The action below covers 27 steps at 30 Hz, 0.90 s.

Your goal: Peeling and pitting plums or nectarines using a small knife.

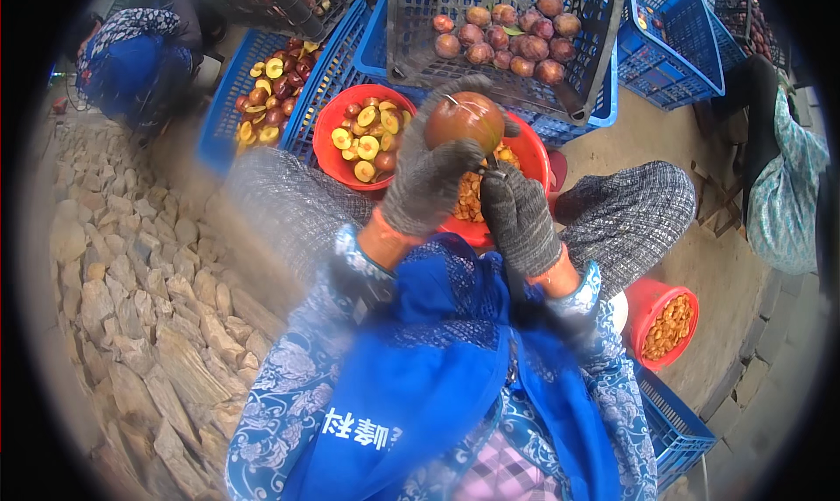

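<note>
My left hand [430, 166], in a grey knitted glove, holds a large reddish-brown plum [467, 117] between thumb and fingers. In my right hand [518, 212], gloved alike, is a small dark-handled tool [491, 171], its tip at the underside of the plum; whether it is a knife or a pitter I cannot tell. Beneath both hands stands a red bucket [539, 156] with plum stones in it. Left of that, a second red bucket [321, 140] is filled with halved plums [369, 148], yellow flesh showing.
A black plastic crate [407, 64] of whole plums [535, 47] rests on blue crates ahead. More halved plums lie in a blue crate [220, 117]. Another red bucket [640, 317] of stones stands right. Co-workers [134, 68] sit at both sides. Rough stones [144, 291] cover the left ground.
</note>
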{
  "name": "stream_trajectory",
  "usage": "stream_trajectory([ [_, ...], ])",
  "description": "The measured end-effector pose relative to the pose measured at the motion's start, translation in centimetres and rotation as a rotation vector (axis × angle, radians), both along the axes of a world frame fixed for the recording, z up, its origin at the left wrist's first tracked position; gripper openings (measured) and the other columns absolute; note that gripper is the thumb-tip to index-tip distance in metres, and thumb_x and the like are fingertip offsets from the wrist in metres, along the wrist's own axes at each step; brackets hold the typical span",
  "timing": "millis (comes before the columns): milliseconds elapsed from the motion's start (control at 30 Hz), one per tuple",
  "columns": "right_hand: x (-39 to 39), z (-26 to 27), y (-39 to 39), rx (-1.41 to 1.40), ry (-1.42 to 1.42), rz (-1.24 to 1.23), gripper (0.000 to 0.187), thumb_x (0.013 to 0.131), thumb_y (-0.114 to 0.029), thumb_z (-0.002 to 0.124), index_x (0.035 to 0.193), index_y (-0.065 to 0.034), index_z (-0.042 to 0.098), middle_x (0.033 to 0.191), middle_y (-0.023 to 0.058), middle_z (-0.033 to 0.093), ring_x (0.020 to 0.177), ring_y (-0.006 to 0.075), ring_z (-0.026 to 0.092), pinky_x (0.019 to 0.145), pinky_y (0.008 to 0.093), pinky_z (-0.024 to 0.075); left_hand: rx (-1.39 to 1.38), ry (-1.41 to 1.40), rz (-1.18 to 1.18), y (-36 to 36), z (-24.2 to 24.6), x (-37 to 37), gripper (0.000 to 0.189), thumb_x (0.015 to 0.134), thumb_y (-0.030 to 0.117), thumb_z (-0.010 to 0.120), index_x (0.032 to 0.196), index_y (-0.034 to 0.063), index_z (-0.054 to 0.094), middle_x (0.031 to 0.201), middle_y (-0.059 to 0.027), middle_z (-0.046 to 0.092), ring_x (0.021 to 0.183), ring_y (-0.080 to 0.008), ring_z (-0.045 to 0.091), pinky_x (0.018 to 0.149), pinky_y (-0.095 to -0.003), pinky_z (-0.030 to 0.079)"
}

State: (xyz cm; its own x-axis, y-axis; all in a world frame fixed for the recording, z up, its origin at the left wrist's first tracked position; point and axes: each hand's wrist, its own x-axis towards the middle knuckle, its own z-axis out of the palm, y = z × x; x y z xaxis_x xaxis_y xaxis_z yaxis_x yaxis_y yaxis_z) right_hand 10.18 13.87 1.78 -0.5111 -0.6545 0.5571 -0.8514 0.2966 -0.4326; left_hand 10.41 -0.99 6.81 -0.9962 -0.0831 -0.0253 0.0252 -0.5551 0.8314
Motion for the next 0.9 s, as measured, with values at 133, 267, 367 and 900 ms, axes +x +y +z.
stream_trajectory([
  [133, -0.1, 1.7, -0.2, -0.08, -0.369, 0.033, 0.022, 0.088, -0.008, 0.045, 0.106, 0.0013, 0.054, 0.107, 0.0235, 0.054, 0.092, 0.0376, 0.055, 0.074, 0.0448, 0.0445, 0.166, 0.033, 0.037, 1.3, 0.0, 0.3, 0.046, 0.077, 0.027, 0.067, 0.108, -0.002, 0.05, 0.092, -0.0112, 0.061, 0.081, -0.0142, 0.059, 0.072, -0.0259, 0.05],
  [267, -0.7, 3.6, -0.7, -0.236, -0.828, 0.052, 0.024, 0.093, -0.013, 0.04, 0.106, 0.001, 0.054, 0.105, 0.0217, 0.057, 0.091, 0.0363, 0.056, 0.075, 0.0434, 0.0443, 0.133, 0.015, 0.053, 1.9, 0.9, 0.6, 0.044, 0.075, 0.02, 0.068, 0.109, -0.0011, 0.05, 0.092, -0.0102, 0.061, 0.083, -0.0137, 0.059, 0.072, -0.0265, 0.05],
  [367, -0.8, 3.1, -0.5, -0.239, -0.791, 0.056, 0.026, 0.095, -0.017, 0.038, 0.104, -0.0005, 0.055, 0.103, 0.0205, 0.058, 0.088, 0.0365, 0.058, 0.076, 0.0415, 0.0454, 0.134, -0.038, -0.013, 1.4, 0.3, 0.5, 0.048, 0.07, 0.016, 0.073, 0.109, -0.0006, 0.051, 0.092, -0.0098, 0.061, 0.084, -0.0142, 0.059, 0.074, -0.0274, 0.05],
  [900, -1.6, 4.0, 3.0, 0.057, -0.223, 0.262, 0.036, 0.08, 0.0, 0.047, 0.115, 0.0021, 0.051, 0.101, 0.0241, 0.056, 0.083, 0.0387, 0.057, 0.071, 0.0447, 0.0467, -0.872, 0.11, -0.198, -4.2, 2.0, -0.8, 0.055, 0.059, 0.012, 0.081, 0.107, 0.0009, 0.055, 0.098, -0.0082, 0.06, 0.092, -0.0158, 0.058, 0.083, -0.0305, 0.048],
])
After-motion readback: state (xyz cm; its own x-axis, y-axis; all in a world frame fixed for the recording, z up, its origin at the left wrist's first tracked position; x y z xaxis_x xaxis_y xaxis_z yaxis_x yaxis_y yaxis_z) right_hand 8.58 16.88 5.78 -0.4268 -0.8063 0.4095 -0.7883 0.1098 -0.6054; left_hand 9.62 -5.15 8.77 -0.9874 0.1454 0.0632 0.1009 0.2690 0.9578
